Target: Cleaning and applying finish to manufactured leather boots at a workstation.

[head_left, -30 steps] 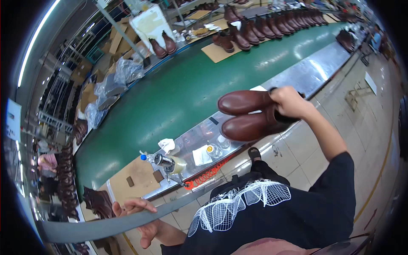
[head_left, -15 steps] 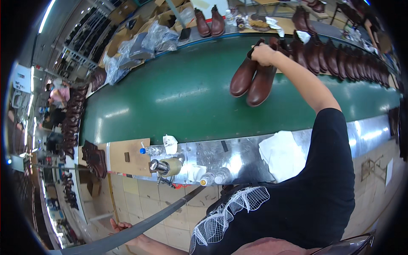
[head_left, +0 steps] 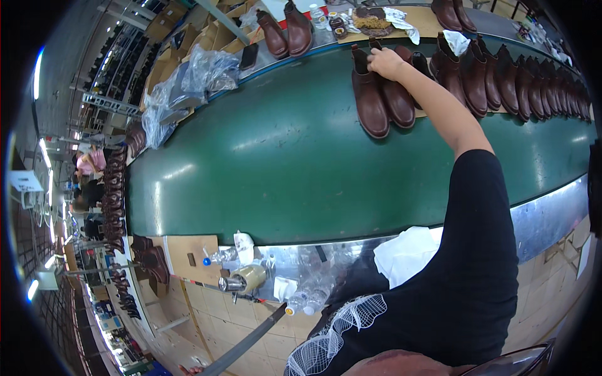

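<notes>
My right hand point(head_left: 384, 63) is closed on the top edges of a pair of brown leather ankle boots. The left boot point(head_left: 370, 106) and the right boot point(head_left: 397, 103) are side by side on the green surface point(head_left: 263, 169), toes toward me. The hand partly hides the right boot's opening. Just right of them begins a long row of similar brown boots point(head_left: 475, 81). Only the fingers of my left hand point(head_left: 190, 370) show at the lower edge, loosely apart with nothing in them, beside a grey bar point(head_left: 251, 338).
Clear plastic bottles point(head_left: 307, 299), a tape roll point(head_left: 252, 277) and a white cloth point(head_left: 404, 255) lie on the near metal ledge. Beyond the green surface are two more brown boots point(head_left: 297, 31), a phone point(head_left: 249, 56) and plastic-wrapped goods point(head_left: 188, 84). Other people point(head_left: 91, 164) are far left.
My right hand has moved the boots away from me, beside the row, and their toes now point more directly toward me. My left hand has dropped toward the lower edge. The view has shifted.
</notes>
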`<control>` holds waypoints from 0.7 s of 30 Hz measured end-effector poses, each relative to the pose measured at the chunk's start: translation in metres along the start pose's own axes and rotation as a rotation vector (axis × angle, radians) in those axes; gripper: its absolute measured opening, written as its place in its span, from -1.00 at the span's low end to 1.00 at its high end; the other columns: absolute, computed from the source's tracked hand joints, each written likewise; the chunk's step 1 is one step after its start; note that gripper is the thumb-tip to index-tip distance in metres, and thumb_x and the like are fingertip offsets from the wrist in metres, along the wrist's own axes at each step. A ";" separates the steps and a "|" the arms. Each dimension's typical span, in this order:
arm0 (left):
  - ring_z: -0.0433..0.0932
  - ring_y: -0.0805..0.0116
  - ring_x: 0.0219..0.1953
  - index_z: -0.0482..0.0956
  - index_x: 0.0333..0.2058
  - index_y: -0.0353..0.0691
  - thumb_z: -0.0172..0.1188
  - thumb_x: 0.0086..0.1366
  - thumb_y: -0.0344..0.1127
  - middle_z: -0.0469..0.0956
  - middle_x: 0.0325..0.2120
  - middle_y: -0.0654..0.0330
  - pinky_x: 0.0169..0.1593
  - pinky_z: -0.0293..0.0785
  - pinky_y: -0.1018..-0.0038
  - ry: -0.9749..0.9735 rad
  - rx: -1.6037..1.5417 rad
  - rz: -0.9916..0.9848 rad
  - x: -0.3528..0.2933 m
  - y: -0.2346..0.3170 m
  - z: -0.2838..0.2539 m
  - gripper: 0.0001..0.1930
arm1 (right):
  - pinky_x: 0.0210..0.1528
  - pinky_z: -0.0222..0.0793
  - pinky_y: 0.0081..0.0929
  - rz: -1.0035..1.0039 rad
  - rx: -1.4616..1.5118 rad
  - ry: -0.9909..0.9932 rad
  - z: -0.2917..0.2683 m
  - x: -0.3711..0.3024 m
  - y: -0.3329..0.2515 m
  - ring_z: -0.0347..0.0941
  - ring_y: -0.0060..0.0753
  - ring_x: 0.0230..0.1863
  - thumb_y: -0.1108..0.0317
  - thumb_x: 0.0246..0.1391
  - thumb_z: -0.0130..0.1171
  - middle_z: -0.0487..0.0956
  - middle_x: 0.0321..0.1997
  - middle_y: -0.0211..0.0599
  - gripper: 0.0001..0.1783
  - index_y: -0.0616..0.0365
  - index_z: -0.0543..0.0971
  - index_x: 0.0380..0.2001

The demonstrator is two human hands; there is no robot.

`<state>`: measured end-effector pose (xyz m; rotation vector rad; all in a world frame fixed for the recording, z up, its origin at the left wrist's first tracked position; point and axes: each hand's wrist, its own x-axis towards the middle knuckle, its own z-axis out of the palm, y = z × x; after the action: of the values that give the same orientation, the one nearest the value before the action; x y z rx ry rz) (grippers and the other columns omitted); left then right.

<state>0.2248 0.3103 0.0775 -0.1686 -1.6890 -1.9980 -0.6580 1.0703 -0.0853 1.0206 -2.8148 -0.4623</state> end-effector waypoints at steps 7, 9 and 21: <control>0.31 0.46 -0.66 0.46 0.03 -0.39 -0.24 0.38 0.30 0.38 -0.61 0.22 -0.62 0.29 0.61 0.093 0.040 -0.040 0.014 -0.001 0.014 -0.25 | 0.12 0.38 -0.12 0.580 0.073 0.139 -0.016 -0.067 0.044 0.37 -0.12 0.20 0.48 0.04 0.05 0.50 0.13 -0.30 -0.41 -0.33 0.45 0.16; 0.31 0.46 -0.66 0.46 0.03 -0.38 -0.24 0.38 0.29 0.39 -0.61 0.22 -0.62 0.30 0.61 0.120 0.044 -0.051 0.018 -0.001 0.020 -0.25 | 0.05 0.44 -0.13 0.656 0.148 -0.124 -0.003 -0.089 0.062 0.40 -0.12 0.18 0.52 0.06 0.02 0.48 0.15 -0.28 -0.35 -0.37 0.40 0.20; 0.32 0.48 -0.66 0.46 0.05 -0.35 -0.22 0.40 0.27 0.40 -0.59 0.23 -0.62 0.31 0.62 0.284 0.078 -0.064 0.020 0.004 0.058 -0.29 | -0.21 0.50 -0.18 0.416 0.293 0.101 0.058 -0.122 0.081 0.60 -0.10 -0.23 0.49 -0.05 0.10 0.65 -0.30 -0.22 -0.63 -0.10 0.63 -0.14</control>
<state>0.1959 0.3585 0.1018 0.1907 -1.6010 -1.8939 -0.6255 1.2224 -0.1147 0.4484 -2.9409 0.0459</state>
